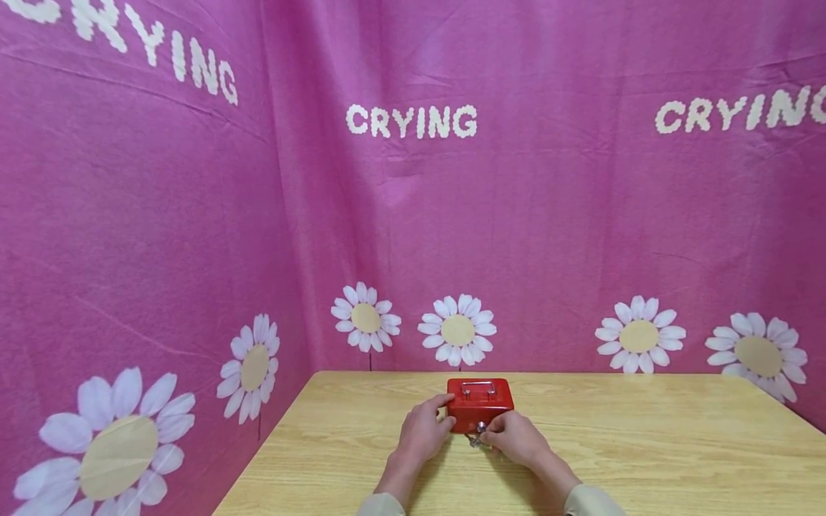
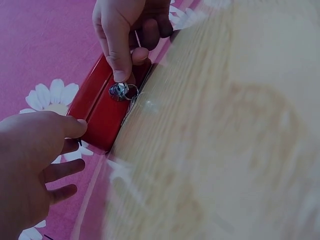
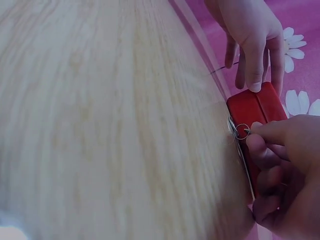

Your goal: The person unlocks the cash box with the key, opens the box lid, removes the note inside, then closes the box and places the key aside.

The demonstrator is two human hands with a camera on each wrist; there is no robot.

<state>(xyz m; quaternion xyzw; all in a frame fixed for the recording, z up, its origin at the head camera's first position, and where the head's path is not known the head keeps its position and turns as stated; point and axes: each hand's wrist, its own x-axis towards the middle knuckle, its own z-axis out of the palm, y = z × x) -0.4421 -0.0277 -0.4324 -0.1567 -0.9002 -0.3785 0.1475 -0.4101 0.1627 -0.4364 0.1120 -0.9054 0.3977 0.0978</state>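
Observation:
A small red cash box with a metal carrying handle on its lid stands on the table, its lid down. My left hand rests against the box's left side, thumb at the front corner, the lower fingers loose and apart from it. At the front lock, my right hand pinches a small key between thumb and index finger, which cover most of it. A wire key ring hangs from this key, with more metal dangling near the tabletop.
The light wood-grain table reaches back to a pink cloth backdrop printed with daisies and white lettering. Another cloth panel runs along the left side. The box stands toward the table's far edge.

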